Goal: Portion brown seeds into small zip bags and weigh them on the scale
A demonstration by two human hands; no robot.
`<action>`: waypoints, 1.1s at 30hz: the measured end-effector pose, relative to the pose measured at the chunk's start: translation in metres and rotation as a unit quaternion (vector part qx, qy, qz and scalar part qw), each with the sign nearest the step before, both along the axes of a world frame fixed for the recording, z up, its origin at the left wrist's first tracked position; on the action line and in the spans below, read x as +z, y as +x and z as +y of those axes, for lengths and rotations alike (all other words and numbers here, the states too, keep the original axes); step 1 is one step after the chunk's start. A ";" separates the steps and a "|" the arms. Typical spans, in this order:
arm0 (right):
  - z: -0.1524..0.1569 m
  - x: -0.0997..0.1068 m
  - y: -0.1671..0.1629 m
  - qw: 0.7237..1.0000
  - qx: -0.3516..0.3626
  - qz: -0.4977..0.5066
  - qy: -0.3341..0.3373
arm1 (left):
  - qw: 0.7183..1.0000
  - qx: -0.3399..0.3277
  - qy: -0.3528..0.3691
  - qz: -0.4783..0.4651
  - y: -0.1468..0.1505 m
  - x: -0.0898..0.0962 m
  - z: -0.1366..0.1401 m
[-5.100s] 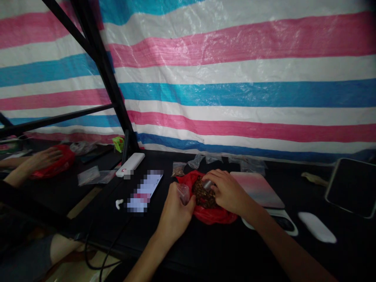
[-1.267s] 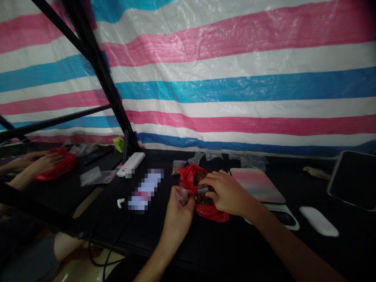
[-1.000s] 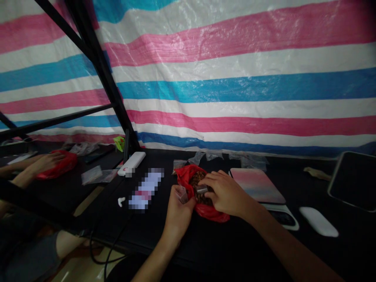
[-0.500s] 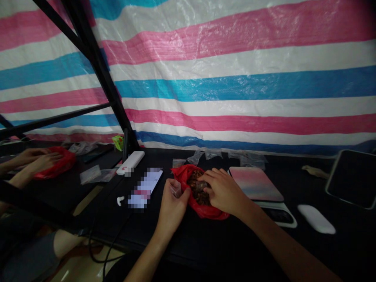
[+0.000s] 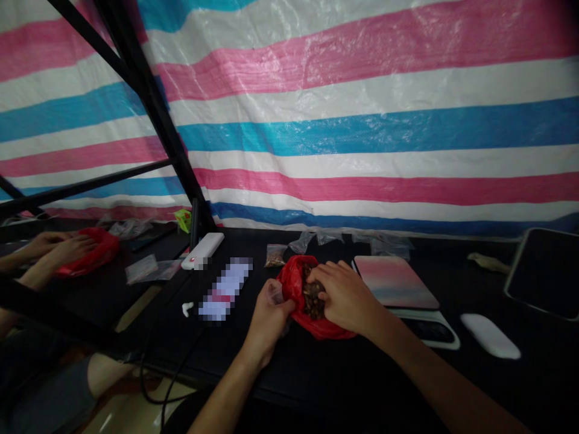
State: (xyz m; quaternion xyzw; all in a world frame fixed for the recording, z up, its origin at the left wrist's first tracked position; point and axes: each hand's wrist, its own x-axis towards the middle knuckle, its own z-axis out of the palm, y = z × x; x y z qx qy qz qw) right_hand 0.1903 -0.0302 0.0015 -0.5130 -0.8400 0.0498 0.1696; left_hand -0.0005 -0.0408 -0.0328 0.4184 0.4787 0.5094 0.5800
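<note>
My left hand (image 5: 270, 316) is closed on a small clear plastic bag (image 5: 274, 293), held at the left rim of a red plastic bag (image 5: 293, 278). Many small brown pieces (image 5: 314, 303) fill the open red bag; they are too small to name. Over its right side, my right hand (image 5: 346, 295) reaches in with curled fingers among the pieces. A dull, greyish-brown lump shows between those fingers, but what it is I cannot make out. Just behind the red bag lies a small clear bag with brown pieces in it (image 5: 275, 256).
Left are a phone (image 5: 226, 289), an earbud (image 5: 187, 309) and a white power bank (image 5: 203, 250). Right are a pinkish flat plate on a white scale (image 5: 395, 282) and a white mouse-shaped object (image 5: 491, 336). Clear bags (image 5: 391, 246) line the back. Another person's hands (image 5: 67, 250) work at far left.
My left hand has shifted slightly right, and the small bag in it is turned differently. The red bag's left rim has folded inward, uncovering the filled clear bag behind. My right hand stays in the red bag.
</note>
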 end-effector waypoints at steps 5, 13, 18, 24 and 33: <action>0.001 -0.002 0.001 0.999 -0.023 0.025 -0.015 | 1.000 -0.008 -0.003 -0.027 -0.001 0.002 0.000; 0.006 0.000 0.006 0.989 -0.064 0.112 -0.078 | 0.924 0.146 0.235 0.264 -0.011 0.006 0.001; 0.004 0.007 0.004 0.968 -0.006 0.242 -0.067 | 0.917 0.049 0.218 0.329 -0.012 0.005 -0.003; -0.009 0.013 -0.010 0.974 0.105 0.195 0.046 | 0.911 0.018 0.216 0.350 -0.009 0.000 -0.004; -0.007 0.005 -0.008 0.962 0.158 0.137 0.179 | 0.904 0.024 0.252 0.345 -0.005 0.002 -0.006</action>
